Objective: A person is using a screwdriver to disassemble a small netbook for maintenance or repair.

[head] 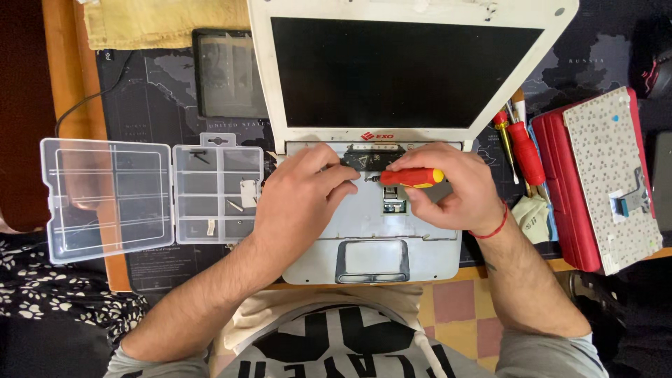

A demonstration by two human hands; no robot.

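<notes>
Your right hand is closed around a red screwdriver with a yellow band on its handle. You hold it nearly level, its handle lying across your fingers and its tip pointing left toward the middle of the open white laptop. The laptop sits straight in front of you on the tabletop, its dark screen tilted back and its keyboard bay bare, so the grey inner plate shows.

Your left hand rests on that plate just left of the screwdriver's tip. Its fingers are curled and reach toward the dark strip below the hinge; whether they pinch anything there cannot be told. The two hands sit close together, almost meeting over the middle of the bay, with the trackpad lying just below them, nearer your body.

To your left, well apart from the hands, a clear plastic compartment box lies open with its lid folded out flat; a few small parts sit in its cells. To your right, a removed keyboard lies face down on a red case, and more red-handled screwdrivers lie between that case and the laptop. A dark tablet rests behind the box on a black map-printed mat.
</notes>
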